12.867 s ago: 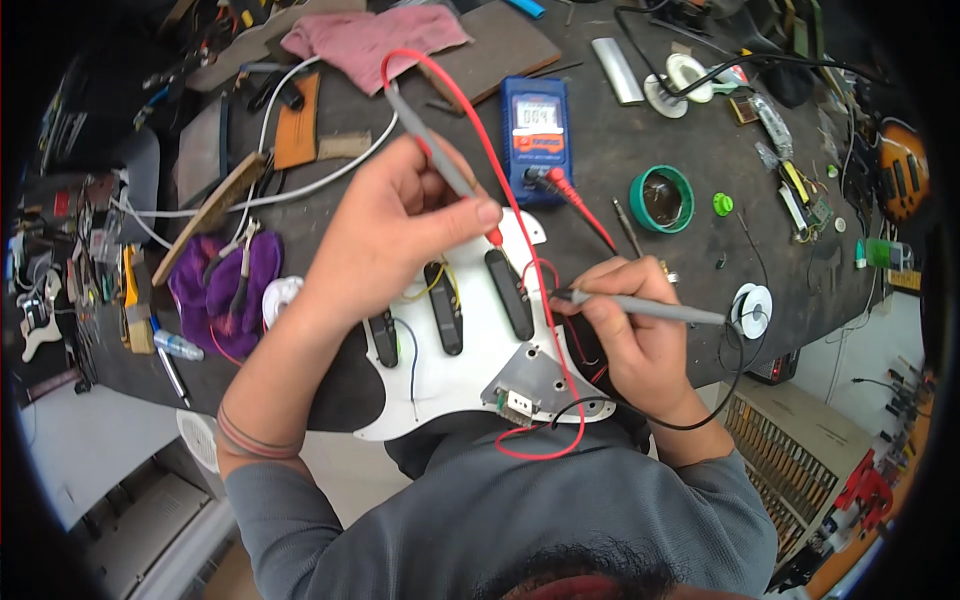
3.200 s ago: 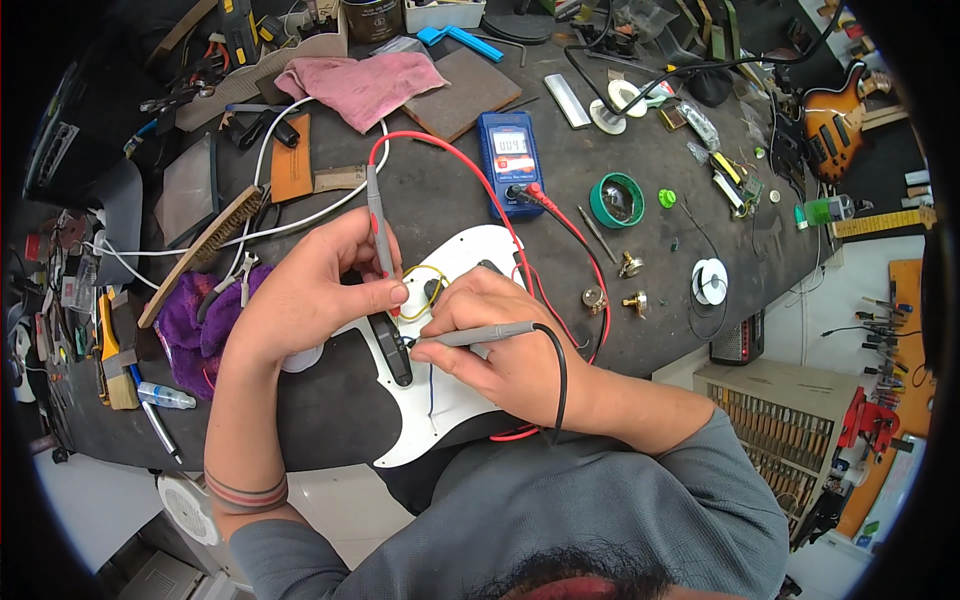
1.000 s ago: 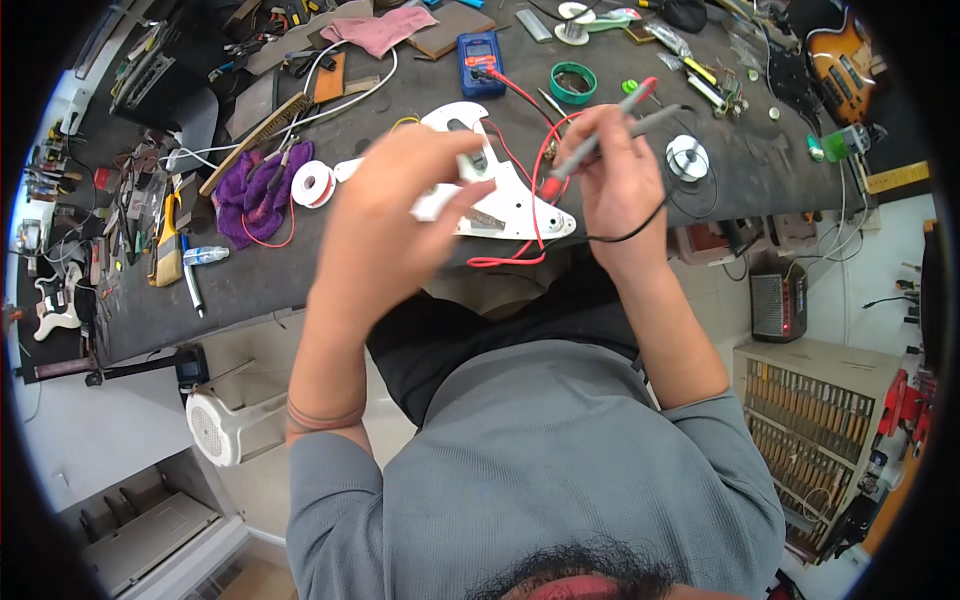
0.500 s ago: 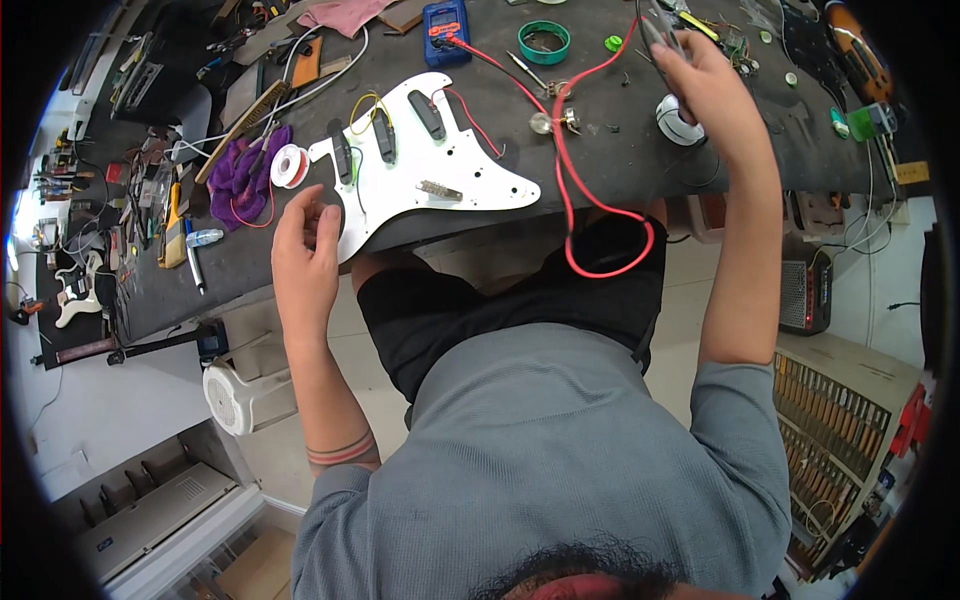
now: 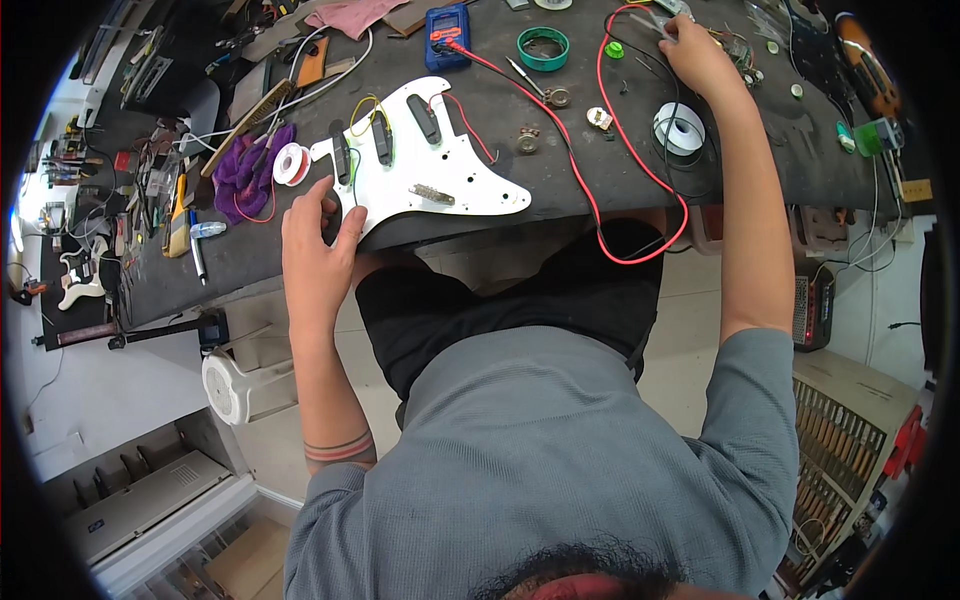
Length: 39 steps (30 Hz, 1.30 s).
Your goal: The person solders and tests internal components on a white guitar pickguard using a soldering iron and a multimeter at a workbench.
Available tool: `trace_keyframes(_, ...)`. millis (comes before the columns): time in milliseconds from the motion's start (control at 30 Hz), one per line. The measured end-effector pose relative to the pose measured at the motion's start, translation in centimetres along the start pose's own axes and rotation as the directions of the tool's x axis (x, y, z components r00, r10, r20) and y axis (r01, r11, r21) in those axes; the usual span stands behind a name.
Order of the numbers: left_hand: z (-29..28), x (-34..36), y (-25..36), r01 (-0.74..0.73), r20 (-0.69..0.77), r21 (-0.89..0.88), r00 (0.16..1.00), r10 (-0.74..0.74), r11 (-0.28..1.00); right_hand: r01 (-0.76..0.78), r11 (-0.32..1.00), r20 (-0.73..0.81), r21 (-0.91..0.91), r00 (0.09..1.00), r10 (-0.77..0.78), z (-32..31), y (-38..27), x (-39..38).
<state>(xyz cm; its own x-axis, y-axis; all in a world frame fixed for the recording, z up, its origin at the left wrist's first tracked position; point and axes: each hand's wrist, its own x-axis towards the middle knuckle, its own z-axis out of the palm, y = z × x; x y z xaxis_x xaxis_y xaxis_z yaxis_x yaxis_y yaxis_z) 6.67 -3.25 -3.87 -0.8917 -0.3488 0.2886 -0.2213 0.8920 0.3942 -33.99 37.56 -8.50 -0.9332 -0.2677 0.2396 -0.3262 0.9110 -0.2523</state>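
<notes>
My left hand (image 5: 318,240) is open, thumb and fingers apart, at the lower left edge of a white guitar pickguard (image 5: 405,180). The thumb appears to touch its rim. Three black pickups and a metal switch sit on the pickguard, with yellow, green and red wires. Far out on the right of the bench, my right hand (image 5: 697,62) is closed around a thin grey tool (image 5: 652,24), whose kind is hard to make out. Close by run the red test lead (image 5: 600,75) and a black lead. The red one loops over the bench's front edge.
A blue multimeter (image 5: 447,38) and a green tape roll (image 5: 543,48) lie at the back. Potentiometers (image 5: 528,140) and a white spool (image 5: 679,130) are mid-bench. To the left are a red-wire spool (image 5: 291,165), purple cloth (image 5: 240,180) and a utility knife (image 5: 178,225).
My right hand has moved farther out over the bench, and the red lead has shifted right. My left thumb has spread away from the fingers, toward the pickguard.
</notes>
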Motion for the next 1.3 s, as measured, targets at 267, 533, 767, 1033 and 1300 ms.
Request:
trace_keyframes(267,0.1,-0.3,-0.8,-0.066,-0.015,0.044,0.998,0.067,0.997,0.125,0.989,-0.235,-0.078,0.962,-0.14,-3.3,-5.0,-5.0)
trace_keyframes(533,-0.1,0.2,-1.0,-0.057,-0.01,-0.052,0.998,0.056,0.997,0.536,0.821,-0.401,0.196,0.808,-0.432,-7.1,-16.9,-13.8)
trace_keyframes(767,-0.1,1.1,-1.4,0.001,-0.04,-0.221,0.999,-0.01,0.975,0.483,0.747,-0.21,0.458,0.875,-0.437,-5.4,-21.7,-20.2)
trace_keyframes(1033,-0.4,0.9,-3.3,0.04,-0.064,-0.373,0.996,-0.069,0.927,0.323,0.727,-0.1,0.606,0.938,-0.333,-3.9,-20.9,-22.4)
trace_keyframes(1300,-0.1,0.5,-3.3,-0.162,-0.214,-0.351,0.973,0.09,0.922,0.424,0.746,-0.232,0.513,0.906,-0.355,-2.5,-20.7,-21.1)
